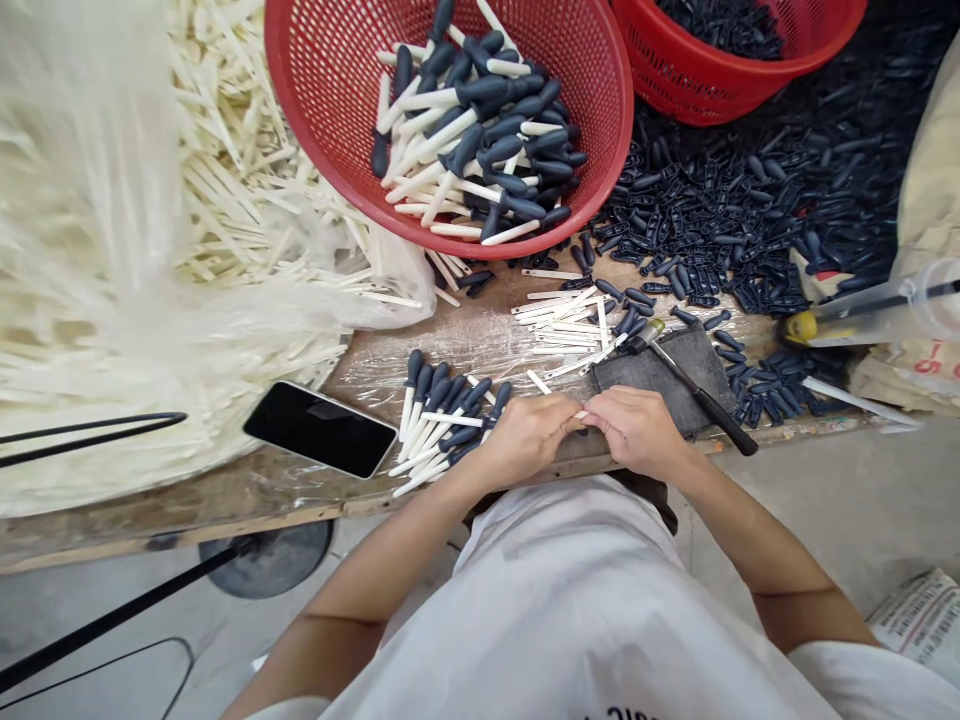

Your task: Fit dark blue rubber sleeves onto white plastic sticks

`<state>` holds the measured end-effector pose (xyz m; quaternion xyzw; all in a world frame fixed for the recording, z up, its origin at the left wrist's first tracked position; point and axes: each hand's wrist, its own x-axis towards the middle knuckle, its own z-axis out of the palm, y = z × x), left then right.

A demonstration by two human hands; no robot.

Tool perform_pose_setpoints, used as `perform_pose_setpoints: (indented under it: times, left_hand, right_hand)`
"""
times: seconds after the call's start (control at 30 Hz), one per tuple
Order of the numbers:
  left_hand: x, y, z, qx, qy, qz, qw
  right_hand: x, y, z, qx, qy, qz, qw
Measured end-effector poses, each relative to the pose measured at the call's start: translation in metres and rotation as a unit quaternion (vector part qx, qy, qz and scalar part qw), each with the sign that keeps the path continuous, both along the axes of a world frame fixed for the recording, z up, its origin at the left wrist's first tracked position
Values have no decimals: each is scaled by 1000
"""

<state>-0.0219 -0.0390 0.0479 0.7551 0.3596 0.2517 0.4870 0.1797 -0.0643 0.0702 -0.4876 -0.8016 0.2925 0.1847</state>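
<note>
My left hand and my right hand meet at the table's front edge, fingers closed on a small piece mostly hidden between them. A bit of white and a dark part show at the fingertips. Left of my left hand lies a pile of white sticks with dark handles. Behind my hands are loose white sticks and dark handle pieces. A hammer rests on a dark grey pad beside my right hand.
A red basket holds joined pieces; another red basket stands back right by a heap of dark parts. White sticks in clear plastic fill the left. A phone lies near the front edge. A clear container is at right.
</note>
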Motion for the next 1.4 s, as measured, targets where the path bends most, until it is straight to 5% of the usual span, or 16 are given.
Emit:
perform_pose_setpoints:
  times: [0.17,0.23,0.33,0.47,0.6,0.77,0.87,1.1,1.23,1.4]
  left_hand:
    - [2,-4,-14,-40,-25,89,995]
    - [1,-5,-19,-116,-46,109,986]
    - [2,-7,-22,-213,-85,118,966]
    - [4,-8,-22,-255,-108,143,950]
    - [0,-8,-23,-243,-118,179,946]
    - [-4,-6,-23,-242,-120,204,941]
    - [3,-5,-21,-238,-121,196,943]
    - [13,-1,-20,-205,-116,210,949]
    - [4,1,-26,-177,-94,237,951]
    - [1,6,-27,-128,-30,216,967]
  right_hand:
    - [14,56,1,-141,42,38,988]
    - [30,96,-9,-79,14,-87,993]
    - [56,159,-31,55,-134,-269,952]
    - [75,203,-58,93,-216,-295,926]
    - [76,190,-59,56,-279,-201,937]
    - [78,170,-37,-38,-321,-152,934]
    - [71,187,-32,-7,-299,-164,940]
    - [48,232,-52,100,-240,-233,937]
    - [37,187,-35,105,-187,-207,955]
    - [17,91,-5,-30,-49,-30,998]
